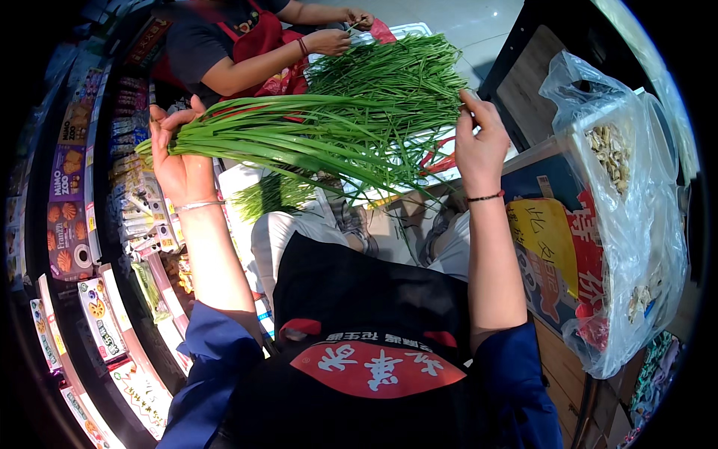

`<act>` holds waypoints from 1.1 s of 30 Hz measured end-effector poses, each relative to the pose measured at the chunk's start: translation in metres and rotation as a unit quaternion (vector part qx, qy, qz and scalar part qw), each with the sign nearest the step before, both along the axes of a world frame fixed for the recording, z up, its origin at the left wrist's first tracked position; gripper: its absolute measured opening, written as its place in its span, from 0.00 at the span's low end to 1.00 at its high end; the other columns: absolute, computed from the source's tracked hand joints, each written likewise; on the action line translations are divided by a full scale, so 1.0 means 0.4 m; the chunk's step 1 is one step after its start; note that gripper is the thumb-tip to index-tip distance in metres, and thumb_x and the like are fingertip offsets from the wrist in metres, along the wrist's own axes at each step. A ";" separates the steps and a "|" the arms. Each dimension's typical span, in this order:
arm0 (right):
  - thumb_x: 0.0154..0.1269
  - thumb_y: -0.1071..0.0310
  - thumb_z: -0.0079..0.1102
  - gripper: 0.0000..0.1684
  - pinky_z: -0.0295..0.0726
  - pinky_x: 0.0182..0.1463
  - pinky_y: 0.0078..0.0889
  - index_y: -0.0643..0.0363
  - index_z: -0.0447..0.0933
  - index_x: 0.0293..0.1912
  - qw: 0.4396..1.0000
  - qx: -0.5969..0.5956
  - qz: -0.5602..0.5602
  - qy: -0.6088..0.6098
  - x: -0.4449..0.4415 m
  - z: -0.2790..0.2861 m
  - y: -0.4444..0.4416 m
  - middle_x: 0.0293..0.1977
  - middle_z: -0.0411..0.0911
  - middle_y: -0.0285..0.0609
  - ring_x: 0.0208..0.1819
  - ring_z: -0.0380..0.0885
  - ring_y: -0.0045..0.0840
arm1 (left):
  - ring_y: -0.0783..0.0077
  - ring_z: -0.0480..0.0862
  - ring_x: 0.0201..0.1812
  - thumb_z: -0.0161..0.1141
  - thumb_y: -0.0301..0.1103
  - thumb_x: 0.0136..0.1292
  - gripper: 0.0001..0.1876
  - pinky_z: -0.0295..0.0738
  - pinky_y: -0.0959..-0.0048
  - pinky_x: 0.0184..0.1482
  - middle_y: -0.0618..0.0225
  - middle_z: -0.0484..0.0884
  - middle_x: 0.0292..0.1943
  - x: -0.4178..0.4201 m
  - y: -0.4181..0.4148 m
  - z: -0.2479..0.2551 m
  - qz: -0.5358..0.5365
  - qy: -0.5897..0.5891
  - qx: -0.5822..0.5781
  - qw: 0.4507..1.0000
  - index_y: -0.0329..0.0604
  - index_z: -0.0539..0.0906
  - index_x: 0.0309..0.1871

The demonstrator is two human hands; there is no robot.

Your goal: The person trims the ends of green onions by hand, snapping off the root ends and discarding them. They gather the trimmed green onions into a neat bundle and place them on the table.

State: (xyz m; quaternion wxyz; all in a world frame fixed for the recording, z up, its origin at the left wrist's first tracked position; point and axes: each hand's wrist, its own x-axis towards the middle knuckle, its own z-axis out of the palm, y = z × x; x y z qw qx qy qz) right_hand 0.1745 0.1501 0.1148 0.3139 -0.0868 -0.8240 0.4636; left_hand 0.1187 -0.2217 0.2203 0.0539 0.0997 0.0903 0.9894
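My left hand point(180, 149) holds a bunch of garlic chives point(280, 132) by the stem ends, palm turned up. The long green blades reach right and droop at their tips over my lap. My right hand point(483, 140) is raised at the right end of a large chive pile point(392, 73), its thumb and fingertips close together; whether a blade is pinched between them is unclear. That pile lies on a white foam box point(418, 29), partly hidden by the held bunch. Some shorter chives point(275, 193) rest on a white surface below my left hand.
Across from me, a co-worker's hands point(331, 40) hold a thin stem. Shelves of packaged snacks point(70, 174) line the left. At right stands a plastic-covered container point(622, 196) with dried pieces inside. Red strips point(440, 160) lie by the pile. Fallen blades point(401, 224) litter the floor.
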 end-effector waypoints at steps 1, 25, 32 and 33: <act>0.63 0.69 0.60 0.12 0.76 0.37 0.31 0.59 0.82 0.45 0.998 0.045 0.004 -0.032 -0.006 -0.011 0.007 0.37 0.78 0.41 0.35 0.78 0.32 | 0.81 0.73 0.35 0.50 0.31 0.72 0.11 0.52 0.58 0.73 0.77 0.67 0.20 -0.001 0.003 -0.001 -0.008 0.005 0.006 1.000 0.36 0.81 0.46; 0.63 0.68 0.63 0.10 0.70 0.31 0.17 0.63 0.79 0.43 0.954 -0.138 0.178 0.197 0.118 0.229 -0.108 0.36 0.77 0.38 0.30 0.73 0.16 | 0.80 0.72 0.31 0.47 0.34 0.74 0.15 0.54 0.57 0.72 0.76 0.63 0.16 0.017 0.053 0.024 -0.030 0.005 0.009 0.999 0.34 0.80 0.37; 0.73 0.60 0.50 0.17 0.73 0.34 0.18 0.64 0.76 0.37 0.909 -0.245 0.155 0.299 0.150 0.291 0.008 0.35 0.81 0.47 0.31 0.77 0.20 | 0.80 0.71 0.35 0.50 0.34 0.73 0.13 0.52 0.56 0.73 0.78 0.67 0.19 0.014 0.042 0.003 -0.072 0.020 0.030 0.997 0.36 0.82 0.45; 0.72 0.59 0.51 0.17 0.74 0.31 0.20 0.64 0.76 0.35 0.897 -0.229 0.255 0.280 0.160 0.283 -0.007 0.34 0.81 0.48 0.29 0.78 0.21 | 0.80 0.71 0.35 0.49 0.34 0.73 0.13 0.52 0.56 0.73 0.78 0.67 0.19 0.012 0.047 -0.001 -0.077 0.018 0.031 0.996 0.36 0.82 0.45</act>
